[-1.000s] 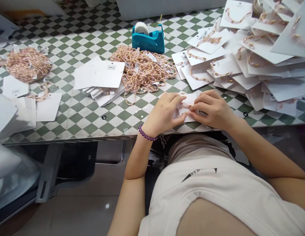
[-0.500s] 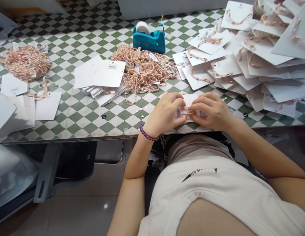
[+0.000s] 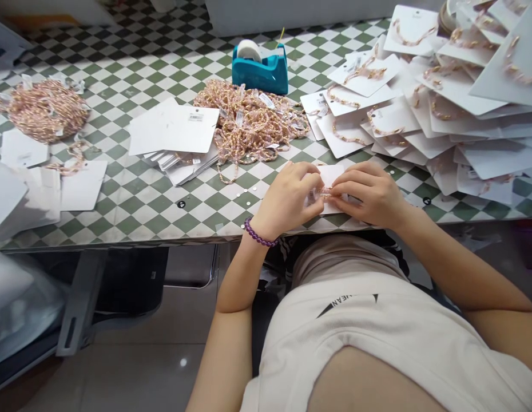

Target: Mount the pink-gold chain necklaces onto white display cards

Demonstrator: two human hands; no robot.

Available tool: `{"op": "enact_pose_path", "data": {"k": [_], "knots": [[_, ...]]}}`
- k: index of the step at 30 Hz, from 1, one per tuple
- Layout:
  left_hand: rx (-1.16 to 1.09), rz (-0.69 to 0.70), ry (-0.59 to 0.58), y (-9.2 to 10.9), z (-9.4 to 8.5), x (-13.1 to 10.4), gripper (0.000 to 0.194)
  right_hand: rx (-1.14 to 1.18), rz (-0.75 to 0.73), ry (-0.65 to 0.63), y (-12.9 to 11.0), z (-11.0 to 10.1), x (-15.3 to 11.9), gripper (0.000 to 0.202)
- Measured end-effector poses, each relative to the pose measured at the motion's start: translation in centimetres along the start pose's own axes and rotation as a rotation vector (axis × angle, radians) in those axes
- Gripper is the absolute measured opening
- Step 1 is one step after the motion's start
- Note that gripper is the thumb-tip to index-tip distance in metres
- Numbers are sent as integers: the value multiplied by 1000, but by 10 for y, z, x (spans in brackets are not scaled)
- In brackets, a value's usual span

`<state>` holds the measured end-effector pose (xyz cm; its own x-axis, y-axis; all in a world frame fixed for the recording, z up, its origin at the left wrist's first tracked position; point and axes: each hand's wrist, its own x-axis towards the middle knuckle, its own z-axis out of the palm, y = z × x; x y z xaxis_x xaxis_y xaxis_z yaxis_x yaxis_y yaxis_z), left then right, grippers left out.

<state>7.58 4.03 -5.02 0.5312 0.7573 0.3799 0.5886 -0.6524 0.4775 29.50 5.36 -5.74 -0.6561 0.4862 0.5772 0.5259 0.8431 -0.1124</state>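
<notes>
One bead string [image 3: 324,193] is lying on a card [image 3: 331,171], five o'clock from the tape dispenser [image 3: 260,75]; the right hand [image 3: 371,194] is pinching it; the left hand [image 3: 292,193] is curling, grip unclear; its visible loop is shrinking, still being adjusted.

Worktop [image 3: 137,200] is showing green and white diamonds. Teal tape dispenser [image 3: 259,75] is standing toward the back, just behind a loose heap of pink-and-gold strands [image 3: 257,123]. Stack of white cards [image 3: 174,130] lying against the heap's left side; tight bundle of strands [image 3: 47,113] sitting at far left, loose cards [image 3: 23,149] lying before it. Big pile of carded strands [image 3: 420,117] spreading at right. Small white discs [image 3: 247,203] dotting the near part. Single card [image 3: 332,173] apparently lying flat between the hands [image 3: 292,194].
</notes>
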Motion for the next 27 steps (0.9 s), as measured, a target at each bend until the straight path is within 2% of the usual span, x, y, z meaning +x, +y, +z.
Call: {"op": "enact_pose_path", "data": {"k": [5,10,15,18,22,27], "knots": [[20,-41,2,4,0,2,5,-40,-27,-3,0,0,0,19],[-19,-90,16,3,2,2,18,-100,5,-22,-1,1,1,18],[-52,-84,10,1,-1,0,26,-36,74,-38,0,1,2,18],[-60,-67,8,3,-2,1,23,-21,98,-41,1,1,1,19],[-51,-41,11,3,0,0,9,-17,77,-40,2,1,0,19],[-73,-47,72,-5,-1,-3,23,-4,79,-53,3,1,-1,20]]}}
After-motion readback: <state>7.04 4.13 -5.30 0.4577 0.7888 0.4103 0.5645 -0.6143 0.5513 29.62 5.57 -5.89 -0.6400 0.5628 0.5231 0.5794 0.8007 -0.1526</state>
